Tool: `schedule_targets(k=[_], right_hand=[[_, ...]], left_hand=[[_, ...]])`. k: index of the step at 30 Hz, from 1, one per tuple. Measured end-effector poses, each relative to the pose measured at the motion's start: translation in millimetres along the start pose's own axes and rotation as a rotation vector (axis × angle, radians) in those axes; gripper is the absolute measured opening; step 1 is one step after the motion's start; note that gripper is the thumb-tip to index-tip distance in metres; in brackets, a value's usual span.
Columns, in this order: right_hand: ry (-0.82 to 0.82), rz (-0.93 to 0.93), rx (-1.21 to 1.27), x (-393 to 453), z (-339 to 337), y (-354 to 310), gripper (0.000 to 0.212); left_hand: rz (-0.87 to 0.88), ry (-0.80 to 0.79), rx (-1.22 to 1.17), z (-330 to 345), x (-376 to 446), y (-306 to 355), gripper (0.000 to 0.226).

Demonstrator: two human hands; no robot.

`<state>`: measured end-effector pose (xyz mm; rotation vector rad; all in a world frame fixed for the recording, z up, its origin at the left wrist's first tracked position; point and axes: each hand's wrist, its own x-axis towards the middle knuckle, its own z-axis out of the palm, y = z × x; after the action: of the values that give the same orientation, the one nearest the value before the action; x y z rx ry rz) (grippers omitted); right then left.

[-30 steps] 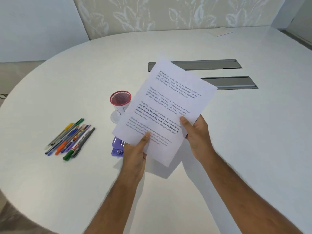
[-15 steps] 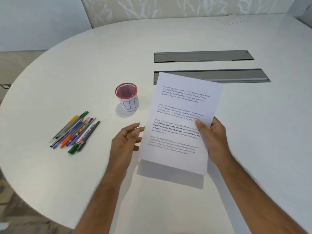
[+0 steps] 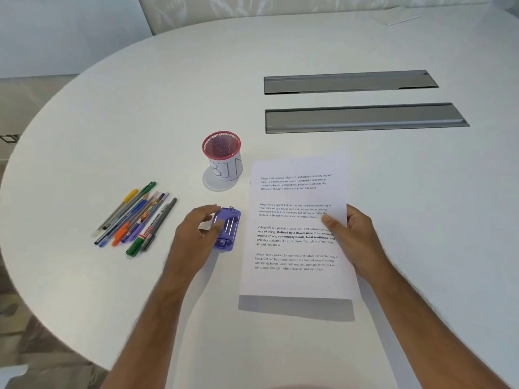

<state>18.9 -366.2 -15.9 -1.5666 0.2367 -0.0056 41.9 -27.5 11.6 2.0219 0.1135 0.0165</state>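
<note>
the left hand (image 3: pixel 196 234) has quit the sheet (image 3: pixel 295 248) to curl round the purple punch (image 3: pixel 226 228) at its 9 o'clock, the right hand (image 3: pixel 356 237) pinching the sheet's 3 o'clock edge, so punching looks next.

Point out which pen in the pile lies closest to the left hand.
The dark grey pen at the pile's right edge, beside the green-capped whiteboard marker. Every other pen lies farther from the left hand.
</note>
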Motion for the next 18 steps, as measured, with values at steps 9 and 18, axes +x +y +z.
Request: schedule_targets(k=[9,18], right_hand=[[0.005,0.003,-0.051,4.6,16.6,3.5,0.020],[0.032,0.005,-0.077,5.3,21.7,-2.3,0.019]], left_hand=[[-0.007,-0.029,-0.055,4.4,2.1,-8.3,0.034],[0.019,-0.027,-0.069,11.8,4.3,-11.6,0.033]])
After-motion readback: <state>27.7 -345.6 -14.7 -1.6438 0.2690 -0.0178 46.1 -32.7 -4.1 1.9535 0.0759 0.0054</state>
